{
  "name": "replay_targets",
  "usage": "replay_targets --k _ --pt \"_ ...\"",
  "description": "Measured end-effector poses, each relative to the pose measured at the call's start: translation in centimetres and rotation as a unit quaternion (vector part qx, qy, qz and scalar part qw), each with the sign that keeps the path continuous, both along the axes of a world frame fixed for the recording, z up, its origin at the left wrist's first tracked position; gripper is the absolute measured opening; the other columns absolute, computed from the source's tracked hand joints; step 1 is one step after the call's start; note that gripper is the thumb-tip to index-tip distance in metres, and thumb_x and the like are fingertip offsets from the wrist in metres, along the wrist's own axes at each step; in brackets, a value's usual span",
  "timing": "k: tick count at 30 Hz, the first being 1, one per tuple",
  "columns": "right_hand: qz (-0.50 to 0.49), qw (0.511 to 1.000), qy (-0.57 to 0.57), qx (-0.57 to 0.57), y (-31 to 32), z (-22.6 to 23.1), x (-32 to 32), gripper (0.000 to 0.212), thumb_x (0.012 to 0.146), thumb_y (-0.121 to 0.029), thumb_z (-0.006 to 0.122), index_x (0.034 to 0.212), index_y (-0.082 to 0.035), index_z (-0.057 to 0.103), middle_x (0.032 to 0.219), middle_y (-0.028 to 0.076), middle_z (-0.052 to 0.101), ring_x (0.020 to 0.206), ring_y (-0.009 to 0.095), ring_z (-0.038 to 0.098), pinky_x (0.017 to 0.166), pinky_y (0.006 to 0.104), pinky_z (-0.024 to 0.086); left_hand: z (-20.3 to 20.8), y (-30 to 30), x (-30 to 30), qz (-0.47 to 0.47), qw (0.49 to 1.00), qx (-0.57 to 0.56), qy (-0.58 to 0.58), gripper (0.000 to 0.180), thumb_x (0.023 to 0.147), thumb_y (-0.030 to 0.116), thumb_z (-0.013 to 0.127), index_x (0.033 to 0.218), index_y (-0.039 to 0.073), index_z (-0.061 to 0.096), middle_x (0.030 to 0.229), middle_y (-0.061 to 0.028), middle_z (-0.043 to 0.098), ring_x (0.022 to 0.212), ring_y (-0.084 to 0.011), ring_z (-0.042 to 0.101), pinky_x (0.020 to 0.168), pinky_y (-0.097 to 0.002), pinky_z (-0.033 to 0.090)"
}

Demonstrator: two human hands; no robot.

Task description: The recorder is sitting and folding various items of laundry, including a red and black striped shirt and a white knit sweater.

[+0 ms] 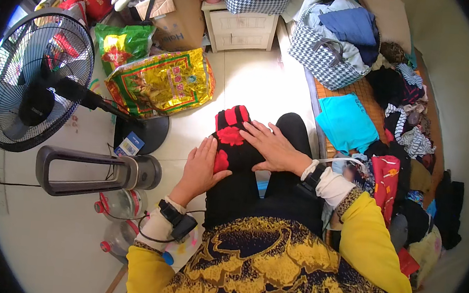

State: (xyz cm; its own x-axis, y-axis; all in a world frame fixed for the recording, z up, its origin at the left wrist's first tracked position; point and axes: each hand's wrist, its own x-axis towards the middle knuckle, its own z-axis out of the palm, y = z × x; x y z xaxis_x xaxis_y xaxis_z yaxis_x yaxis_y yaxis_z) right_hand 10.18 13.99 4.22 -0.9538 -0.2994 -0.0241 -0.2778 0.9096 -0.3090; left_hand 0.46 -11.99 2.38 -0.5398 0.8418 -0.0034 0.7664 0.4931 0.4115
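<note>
A folded black cloth item with red flower shapes and red stripes [230,136] lies over my left thigh; whether it is a garment cannot be told. My left hand [199,167] rests flat along its left edge, fingers stretched out. From the right, my right hand [277,150] lies over its upper side with the fingers spread, touching the cloth. Neither hand grips it. Part of the item is hidden beneath the right hand and blends with my black trousers [290,179].
On the left stand a black fan [37,87] and a bladeless fan [92,174]. Shiny gold packaging [165,82] lies ahead, before a white cabinet [242,27]. To the right, a turquoise folded cloth [348,123], a checked basket [323,59] and heaped clothes [413,140] lie on a mat.
</note>
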Motion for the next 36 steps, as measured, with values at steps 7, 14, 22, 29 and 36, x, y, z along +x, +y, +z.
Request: replay_targets --k 7,14,22,29,36 --pt "0.005 1.000 0.022 -0.008 0.9 -0.8 0.4 0.105 0.068 -0.041 0.083 0.151 -0.006 0.028 0.156 0.018 0.029 0.142 0.037 0.030 0.114 0.0487 0.028 6.6 2.8 2.3 -0.076 0.993 0.028 0.086 0.106 0.062 0.034 0.088 0.150 0.009 0.034 0.157 -0.0214 0.026 0.146 -0.0343 0.027 0.114 -0.0587 0.019" --pt "0.015 0.998 0.050 -0.033 0.2 -0.1 0.1 0.094 0.071 -0.034 0.081 0.147 -0.004 0.034 0.153 0.020 0.033 0.140 0.037 0.034 0.113 0.0470 0.030 2.5 3.7 1.7 -0.092 0.988 0.045 0.114 0.085 0.070 0.027 0.083 0.143 0.010 0.044 0.147 -0.0099 0.044 0.140 -0.0278 0.037 0.113 -0.0551 0.025" --pt "0.004 0.994 0.052 -0.096 0.6 -0.9 0.4 0.079 0.077 -0.025 0.077 0.144 -0.007 0.039 0.151 0.016 0.037 0.137 0.034 0.040 0.107 0.0469 0.038 0.8 1.3 0.4 -0.025 0.995 0.093 0.025 0.075 0.069 0.004 0.074 0.139 0.004 0.046 0.139 -0.0171 0.051 0.127 -0.0349 0.051 0.104 -0.0414 0.042" --pt "-0.020 0.992 0.018 -0.122 1.1 -2.0 -0.6 0.069 0.081 -0.017 0.070 0.144 -0.008 0.042 0.149 0.014 0.043 0.133 0.032 0.045 0.106 0.0458 0.040 0.4 1.4 -0.5 0.059 0.984 0.151 -0.072 0.078 0.068 0.001 0.068 0.140 0.001 0.040 0.130 -0.0207 0.053 0.121 -0.0386 0.052 0.104 -0.0410 0.042" --pt "-0.068 0.979 0.008 -0.191 0.6 -1.7 0.5 0.082 0.077 -0.022 0.072 0.150 -0.011 0.034 0.153 0.025 0.032 0.136 0.042 0.039 0.113 0.0444 0.033 -3.5 -2.7 -0.4 0.188 0.864 0.279 -0.375 0.059 0.086 0.015 0.070 0.136 0.000 0.044 0.134 -0.0153 0.053 0.124 -0.0271 0.054 0.100 -0.0386 0.046"
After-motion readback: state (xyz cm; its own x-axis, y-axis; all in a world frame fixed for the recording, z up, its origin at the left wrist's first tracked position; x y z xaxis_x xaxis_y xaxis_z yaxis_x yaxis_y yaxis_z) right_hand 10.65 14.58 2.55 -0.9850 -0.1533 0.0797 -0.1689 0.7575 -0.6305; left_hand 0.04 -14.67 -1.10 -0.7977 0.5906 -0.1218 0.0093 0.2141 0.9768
